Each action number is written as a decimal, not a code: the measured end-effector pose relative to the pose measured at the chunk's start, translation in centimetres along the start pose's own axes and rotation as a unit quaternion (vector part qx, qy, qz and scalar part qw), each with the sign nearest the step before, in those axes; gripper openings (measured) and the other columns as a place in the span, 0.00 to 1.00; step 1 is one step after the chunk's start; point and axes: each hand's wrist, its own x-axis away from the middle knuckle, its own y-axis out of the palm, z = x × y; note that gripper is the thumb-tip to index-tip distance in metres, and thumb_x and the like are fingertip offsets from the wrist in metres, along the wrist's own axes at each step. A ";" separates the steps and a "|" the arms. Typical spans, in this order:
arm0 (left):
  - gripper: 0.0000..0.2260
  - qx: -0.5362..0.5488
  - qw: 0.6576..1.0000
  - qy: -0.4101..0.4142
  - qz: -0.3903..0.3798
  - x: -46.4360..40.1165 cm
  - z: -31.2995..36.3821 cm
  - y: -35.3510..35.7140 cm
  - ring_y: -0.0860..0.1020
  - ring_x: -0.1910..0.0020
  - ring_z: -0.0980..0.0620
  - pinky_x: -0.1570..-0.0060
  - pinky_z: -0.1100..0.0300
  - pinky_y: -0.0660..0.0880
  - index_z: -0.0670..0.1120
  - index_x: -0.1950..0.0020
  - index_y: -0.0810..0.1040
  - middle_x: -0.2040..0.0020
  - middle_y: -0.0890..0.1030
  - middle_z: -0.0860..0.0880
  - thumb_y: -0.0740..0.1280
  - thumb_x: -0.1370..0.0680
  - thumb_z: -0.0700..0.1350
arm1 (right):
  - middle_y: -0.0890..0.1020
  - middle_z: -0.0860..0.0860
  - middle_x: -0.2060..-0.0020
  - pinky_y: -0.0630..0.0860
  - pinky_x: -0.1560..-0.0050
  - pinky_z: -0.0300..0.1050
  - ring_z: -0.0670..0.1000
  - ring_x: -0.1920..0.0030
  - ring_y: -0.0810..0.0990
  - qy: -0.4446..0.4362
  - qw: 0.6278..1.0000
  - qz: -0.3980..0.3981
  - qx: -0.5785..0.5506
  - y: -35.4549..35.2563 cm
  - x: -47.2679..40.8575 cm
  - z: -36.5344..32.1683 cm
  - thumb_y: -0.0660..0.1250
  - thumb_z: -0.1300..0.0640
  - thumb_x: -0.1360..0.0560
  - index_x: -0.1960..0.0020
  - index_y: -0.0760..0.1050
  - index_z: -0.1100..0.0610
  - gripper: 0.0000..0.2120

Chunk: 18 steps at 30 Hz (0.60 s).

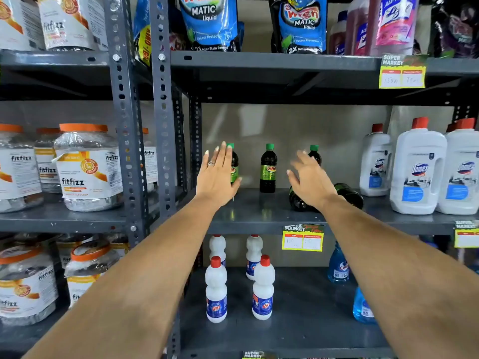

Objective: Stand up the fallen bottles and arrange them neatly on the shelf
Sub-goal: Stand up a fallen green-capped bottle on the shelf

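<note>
On the grey middle shelf stand three dark bottles with green caps: a left one partly behind my left hand, a middle one free-standing, and a right one mostly hidden by my right hand. Two more dark bottles lie on their sides: one under my right hand, another just right of my wrist. Both hands are open with fingers spread and hold nothing. The left hand is beside the left bottle; whether it touches is unclear.
Large white jugs with red caps stand at the shelf's right end. A perforated steel upright borders the left. White and blue bottles fill the shelf below, detergent pouches the one above. Clear jars are on the neighbouring rack.
</note>
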 end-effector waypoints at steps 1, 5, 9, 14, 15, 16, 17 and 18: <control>0.38 -0.010 0.999 -0.021 -0.038 0.4 -0.1 0.3 0.50 0.21 0.46 0.24 0.48 0.41 0.41 0.20 0.44 0.19 0.48 0.42 0.57 0.20 0.60 | 0.75 0.62 0.35 0.69 0.34 0.53 0.62 0.35 0.74 0.005 1.000 -0.016 -0.009 0.5 0.2 0.1 0.57 0.55 0.19 0.37 0.76 0.65 0.18; 0.40 0.024 0.981 -0.025 -0.190 2.2 -0.7 2.4 0.50 0.21 0.45 0.24 0.46 0.40 0.42 0.20 0.45 0.19 0.48 0.44 0.54 0.21 0.66 | 0.83 0.60 0.53 0.77 0.55 0.48 0.62 0.53 0.81 0.097 0.994 -0.045 -0.038 1.7 0.8 0.1 0.61 0.55 0.22 0.50 0.81 0.64 0.14; 0.43 0.079 0.947 -0.040 -0.308 3.8 -1.9 3.0 0.48 0.21 0.46 0.24 0.47 0.42 0.44 0.19 0.47 0.19 0.47 0.45 0.47 0.24 0.72 | 0.82 0.63 0.54 0.71 0.59 0.45 0.65 0.52 0.81 0.197 0.975 -0.088 -0.043 2.1 -0.1 0.7 0.63 0.53 0.22 0.50 0.78 0.66 0.15; 0.52 0.120 0.909 -0.112 -0.383 5.9 -3.2 2.2 0.54 0.22 0.43 0.25 0.45 0.50 0.47 0.19 0.46 0.20 0.53 0.45 0.49 0.32 0.80 | 0.81 0.62 0.50 0.75 0.56 0.49 0.64 0.49 0.81 0.248 0.965 -0.085 -0.018 3.2 -2.2 1.1 0.68 0.53 0.25 0.47 0.75 0.64 0.14; 0.53 0.117 0.910 -0.096 -0.387 6.0 -3.7 2.2 0.55 0.22 0.43 0.25 0.45 0.52 0.47 0.19 0.47 0.20 0.54 0.46 0.51 0.34 0.80 | 0.81 0.62 0.49 0.75 0.56 0.49 0.63 0.47 0.81 0.249 0.964 -0.095 -0.001 3.4 -2.7 1.1 0.69 0.52 0.25 0.46 0.75 0.64 0.16; 0.56 0.107 0.910 -0.074 -0.393 6.0 -4.1 2.1 0.56 0.22 0.44 0.25 0.46 0.54 0.48 0.19 0.47 0.19 0.53 0.47 0.53 0.36 0.81 | 0.81 0.61 0.47 0.75 0.55 0.48 0.62 0.46 0.81 0.251 0.961 -0.118 0.020 3.4 -3.1 1.0 0.70 0.50 0.26 0.44 0.75 0.64 0.19; 0.58 0.096 0.910 -0.057 -0.399 6.0 -4.5 2.2 0.56 0.22 0.45 0.26 0.46 0.55 0.49 0.19 0.47 0.19 0.53 0.48 0.55 0.39 0.83 | 0.81 0.60 0.46 0.76 0.54 0.48 0.61 0.45 0.80 0.253 0.955 -0.147 0.041 3.5 -3.7 1.0 0.71 0.48 0.27 0.41 0.75 0.63 0.23; 0.60 0.087 0.911 -0.045 -0.400 6.0 -4.8 2.5 0.56 0.22 0.46 0.26 0.47 0.56 0.49 0.19 0.48 0.19 0.53 0.49 0.56 0.42 0.83 | 0.80 0.58 0.44 0.76 0.52 0.48 0.59 0.43 0.80 0.261 0.947 -0.180 0.053 3.5 -4.1 1.1 0.72 0.46 0.28 0.39 0.74 0.62 0.26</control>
